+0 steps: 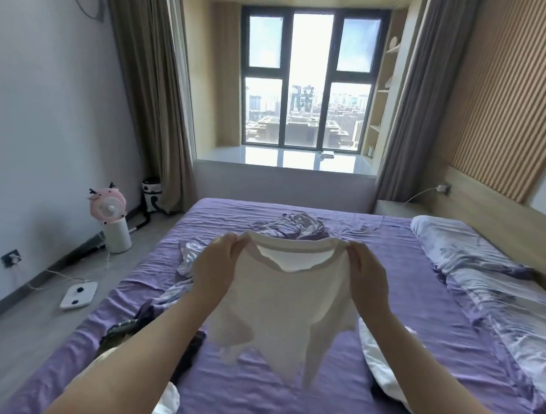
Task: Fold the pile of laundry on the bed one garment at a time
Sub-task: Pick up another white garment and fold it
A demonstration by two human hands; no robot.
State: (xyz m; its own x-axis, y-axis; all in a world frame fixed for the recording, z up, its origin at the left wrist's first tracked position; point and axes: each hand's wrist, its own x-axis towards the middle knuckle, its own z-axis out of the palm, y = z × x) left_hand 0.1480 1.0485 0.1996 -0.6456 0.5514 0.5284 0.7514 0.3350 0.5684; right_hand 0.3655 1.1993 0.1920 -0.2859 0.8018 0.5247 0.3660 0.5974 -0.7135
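A cream T-shirt (pixel 282 311) hangs in the air above the purple bed (pixel 334 397), its round neckline at the top and its hem dangling just over the sheet. My left hand (pixel 218 264) pinches the shirt at its left shoulder. My right hand (pixel 366 275) pinches the right shoulder at the same height. Loose garments lie around: dark and patterned ones (pixel 139 323) under my left forearm, a white one (pixel 380 370) under my right forearm, a light one (pixel 188 256) left of the shirt, and a crumpled purple-white heap (pixel 296 225) behind it.
A pillow (pixel 447 238) and a floral quilt (pixel 506 314) fill the bed's right side against the wooden headboard. On the floor at the left stand a pink fan (pixel 108 209) on a white cylinder and a white scale (pixel 79 294) with cables. A window bay lies beyond the bed.
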